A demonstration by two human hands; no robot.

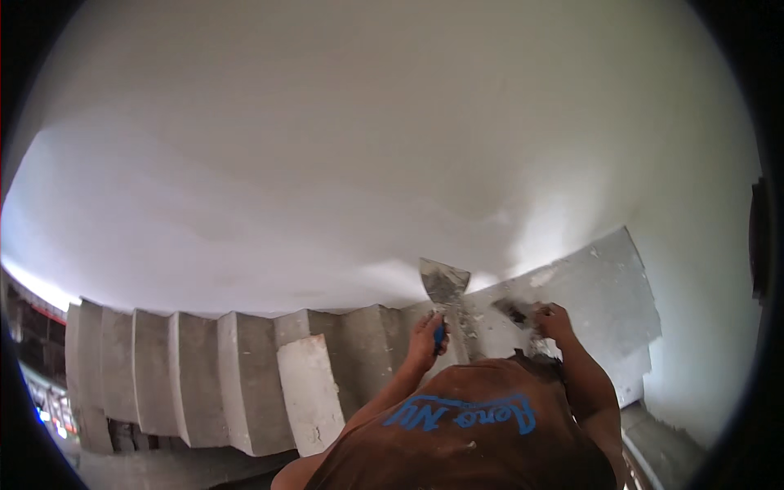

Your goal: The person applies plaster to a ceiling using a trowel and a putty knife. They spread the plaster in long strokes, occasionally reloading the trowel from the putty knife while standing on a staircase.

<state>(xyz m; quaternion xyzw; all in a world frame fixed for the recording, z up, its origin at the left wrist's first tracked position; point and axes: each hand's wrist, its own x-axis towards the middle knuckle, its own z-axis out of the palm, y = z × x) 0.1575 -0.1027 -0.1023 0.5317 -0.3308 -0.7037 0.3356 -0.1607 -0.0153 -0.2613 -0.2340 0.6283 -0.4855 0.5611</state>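
Observation:
My left hand [428, 336] is closed around the blue handle of a wide putty knife [446, 280]. Its broad blade points away from me, smeared with grey residue, in front of the pale wall [327, 147]. To the right, my right hand [554, 322] grips a smaller dark scraper [513, 311], whose blade points left toward the putty knife. The two tools are apart. Part of the scraper's handle is hidden by my fingers. Whether either blade touches the wall, I cannot tell.
Bare concrete stairs [196, 376] run along the wall to the left. A whitish board [311, 392] lies across some steps. On the right is a grey concrete landing [600, 282] with pale splotches. A dark object [759, 237] shows at the far right rim.

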